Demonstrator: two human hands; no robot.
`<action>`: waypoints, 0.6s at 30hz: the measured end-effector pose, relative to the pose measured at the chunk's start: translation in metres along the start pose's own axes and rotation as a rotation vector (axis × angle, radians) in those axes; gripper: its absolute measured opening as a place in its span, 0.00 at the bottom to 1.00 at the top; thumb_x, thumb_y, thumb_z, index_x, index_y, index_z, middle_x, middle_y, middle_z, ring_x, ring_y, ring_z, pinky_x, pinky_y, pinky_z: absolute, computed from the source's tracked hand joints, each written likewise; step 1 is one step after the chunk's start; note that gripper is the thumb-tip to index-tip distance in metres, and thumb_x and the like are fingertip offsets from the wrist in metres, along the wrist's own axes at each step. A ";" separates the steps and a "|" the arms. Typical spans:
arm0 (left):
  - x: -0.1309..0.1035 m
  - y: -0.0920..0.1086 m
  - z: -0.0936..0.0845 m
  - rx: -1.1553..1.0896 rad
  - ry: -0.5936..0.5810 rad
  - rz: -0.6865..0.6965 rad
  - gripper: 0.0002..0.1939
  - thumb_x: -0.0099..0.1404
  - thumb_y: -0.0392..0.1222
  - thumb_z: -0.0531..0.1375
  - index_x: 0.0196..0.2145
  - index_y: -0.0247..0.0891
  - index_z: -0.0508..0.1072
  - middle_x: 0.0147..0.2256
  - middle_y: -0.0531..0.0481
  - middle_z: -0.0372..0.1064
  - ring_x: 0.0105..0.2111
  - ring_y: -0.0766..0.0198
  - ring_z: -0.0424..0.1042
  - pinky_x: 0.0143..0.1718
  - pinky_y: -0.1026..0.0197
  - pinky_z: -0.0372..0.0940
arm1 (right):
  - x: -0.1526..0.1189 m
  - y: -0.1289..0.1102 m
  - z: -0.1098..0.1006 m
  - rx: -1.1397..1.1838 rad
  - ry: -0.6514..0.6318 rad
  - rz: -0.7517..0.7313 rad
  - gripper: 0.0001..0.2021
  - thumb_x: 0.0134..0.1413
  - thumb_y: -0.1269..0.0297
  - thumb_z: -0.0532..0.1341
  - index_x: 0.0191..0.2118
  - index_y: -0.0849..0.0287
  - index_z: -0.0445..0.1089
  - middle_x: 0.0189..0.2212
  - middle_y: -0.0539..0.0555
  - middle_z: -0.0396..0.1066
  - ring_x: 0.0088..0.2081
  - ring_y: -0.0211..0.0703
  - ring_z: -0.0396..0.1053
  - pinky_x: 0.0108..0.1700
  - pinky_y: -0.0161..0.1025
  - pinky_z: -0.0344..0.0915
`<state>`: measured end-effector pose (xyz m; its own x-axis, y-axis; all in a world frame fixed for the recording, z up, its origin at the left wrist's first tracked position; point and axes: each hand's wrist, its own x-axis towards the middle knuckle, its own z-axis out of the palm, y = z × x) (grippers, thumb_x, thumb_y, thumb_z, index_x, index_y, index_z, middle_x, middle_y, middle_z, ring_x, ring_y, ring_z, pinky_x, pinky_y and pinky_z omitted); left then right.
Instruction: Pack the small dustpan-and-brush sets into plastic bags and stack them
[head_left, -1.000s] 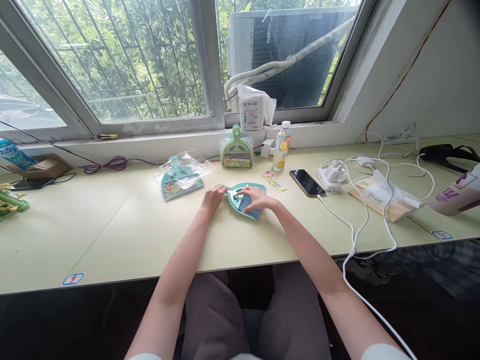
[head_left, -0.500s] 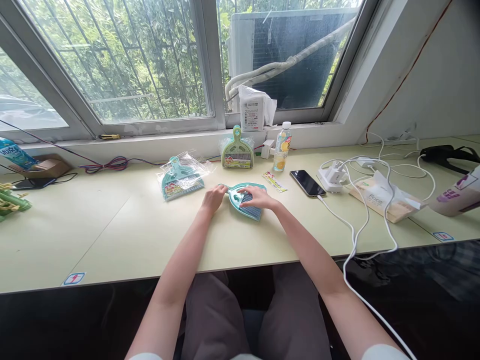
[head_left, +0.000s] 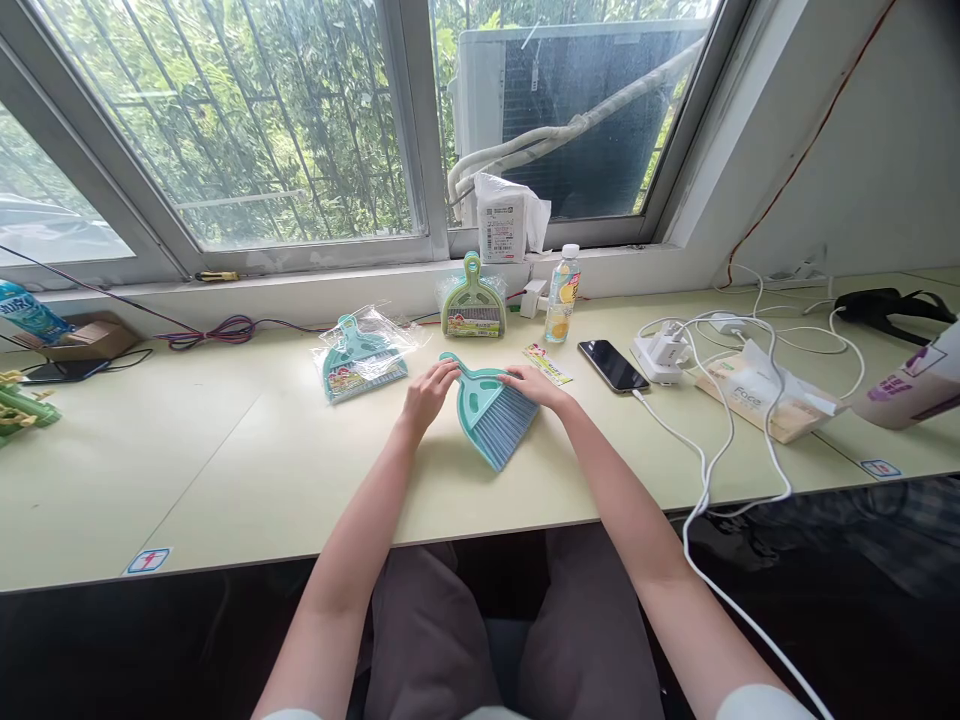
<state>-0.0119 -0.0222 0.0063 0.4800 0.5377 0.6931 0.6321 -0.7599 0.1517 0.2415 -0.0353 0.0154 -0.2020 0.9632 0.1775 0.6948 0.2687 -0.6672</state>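
The window point(head_left: 247, 130) fills the top of the frame, and below it my pale table point(head_left: 247, 470) runs from edge to edge. A tissue pack point(head_left: 739, 390) lies at the right, white cords looping over it. The teal dustpan and brush point(head_left: 480, 405) sits at the middle of the frame, handle toward the upper left, grey-blue bristles fanning to the lower right. A wrapped teal set point(head_left: 364, 362) lies just left of centre; a wrapped green set point(head_left: 474, 300) stands above centre, against the wall. My left hand point(head_left: 430, 393) has its fingers closed on the teal handle. My right hand point(head_left: 534, 385) touches the upper right edge by the bristles; I cannot tell whether it pinches. Right of centre, a black phone point(head_left: 613, 366) lies below a drink bottle point(head_left: 562, 295), and a printed strip point(head_left: 547, 363) rests just above my right hand.
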 end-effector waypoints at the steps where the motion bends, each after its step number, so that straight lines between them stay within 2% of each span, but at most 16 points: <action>1: 0.000 0.000 -0.001 -0.006 0.000 -0.004 0.16 0.69 0.32 0.48 0.43 0.40 0.74 0.50 0.44 0.72 0.56 0.58 0.66 0.55 0.54 0.63 | 0.000 0.001 0.000 0.075 -0.043 -0.008 0.26 0.53 0.38 0.55 0.32 0.58 0.73 0.29 0.51 0.70 0.34 0.44 0.64 0.37 0.38 0.56; 3: 0.001 0.002 -0.002 -0.013 -0.001 -0.032 0.16 0.69 0.32 0.47 0.42 0.40 0.74 0.51 0.44 0.71 0.57 0.57 0.65 0.53 0.54 0.64 | -0.001 0.000 0.000 0.226 -0.102 -0.014 0.28 0.48 0.35 0.55 0.26 0.59 0.70 0.24 0.49 0.65 0.30 0.40 0.60 0.34 0.36 0.53; 5: 0.003 0.004 -0.002 -0.037 0.040 -0.104 0.15 0.68 0.33 0.48 0.44 0.41 0.73 0.54 0.43 0.67 0.59 0.56 0.62 0.51 0.54 0.66 | -0.002 -0.002 0.001 0.338 -0.094 0.007 0.27 0.45 0.35 0.58 0.26 0.60 0.69 0.23 0.48 0.63 0.29 0.39 0.58 0.33 0.36 0.52; 7: 0.008 0.007 -0.002 -0.116 0.131 -0.215 0.15 0.68 0.37 0.51 0.50 0.41 0.69 0.59 0.41 0.61 0.60 0.53 0.58 0.50 0.53 0.66 | -0.003 -0.005 0.003 0.425 -0.051 0.040 0.26 0.43 0.37 0.60 0.26 0.60 0.69 0.23 0.48 0.63 0.30 0.39 0.59 0.34 0.36 0.53; 9: 0.013 0.010 -0.001 -0.296 0.193 -0.379 0.21 0.66 0.44 0.55 0.56 0.40 0.63 0.60 0.39 0.59 0.58 0.52 0.61 0.50 0.51 0.66 | -0.001 -0.005 0.005 0.507 0.007 0.070 0.25 0.41 0.37 0.62 0.28 0.59 0.70 0.24 0.48 0.64 0.29 0.39 0.59 0.33 0.36 0.53; 10: 0.015 0.011 0.000 -0.434 0.159 -0.471 0.24 0.66 0.48 0.55 0.57 0.40 0.62 0.58 0.38 0.60 0.56 0.52 0.63 0.48 0.51 0.66 | 0.000 -0.004 0.005 0.548 0.045 0.079 0.25 0.41 0.38 0.62 0.28 0.59 0.70 0.24 0.48 0.64 0.29 0.39 0.59 0.33 0.36 0.54; 11: 0.017 0.012 0.001 -0.596 0.070 -0.559 0.25 0.66 0.53 0.53 0.57 0.40 0.62 0.56 0.38 0.63 0.53 0.52 0.66 0.47 0.50 0.67 | 0.001 -0.003 0.005 0.582 0.091 0.083 0.25 0.40 0.38 0.63 0.29 0.59 0.70 0.24 0.48 0.64 0.29 0.39 0.59 0.33 0.36 0.54; 14: 0.018 0.016 0.004 -1.042 -0.325 -0.744 0.32 0.65 0.65 0.45 0.54 0.40 0.67 0.48 0.41 0.71 0.48 0.51 0.70 0.43 0.51 0.68 | 0.006 0.003 0.005 0.619 0.264 0.086 0.26 0.39 0.36 0.62 0.27 0.59 0.69 0.22 0.48 0.62 0.28 0.38 0.58 0.31 0.36 0.54; 15: 0.018 0.018 0.004 -1.128 -0.399 -0.768 0.34 0.64 0.67 0.45 0.53 0.39 0.68 0.46 0.42 0.72 0.47 0.50 0.71 0.42 0.52 0.68 | 0.007 0.005 0.005 0.616 0.316 0.089 0.26 0.39 0.36 0.62 0.26 0.59 0.69 0.22 0.48 0.62 0.28 0.38 0.57 0.31 0.36 0.54; 16: 0.017 0.019 0.005 -1.177 -0.422 -0.783 0.34 0.63 0.68 0.47 0.53 0.39 0.69 0.45 0.42 0.72 0.46 0.51 0.71 0.42 0.53 0.68 | 0.009 0.007 0.004 0.612 0.358 0.096 0.27 0.39 0.35 0.62 0.25 0.59 0.68 0.21 0.48 0.61 0.28 0.38 0.57 0.31 0.36 0.53; 18: 0.015 0.021 0.004 -1.205 -0.393 -0.784 0.32 0.60 0.65 0.54 0.53 0.40 0.69 0.44 0.44 0.73 0.45 0.53 0.71 0.41 0.56 0.67 | 0.010 0.010 0.004 0.612 0.413 0.113 0.28 0.38 0.34 0.61 0.25 0.59 0.68 0.21 0.48 0.61 0.27 0.38 0.56 0.31 0.36 0.53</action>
<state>0.0110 -0.0280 0.0167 0.5175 0.8549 -0.0379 0.0247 0.0294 0.9993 0.2432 -0.0228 0.0078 0.2073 0.9430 0.2605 0.1627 0.2294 -0.9597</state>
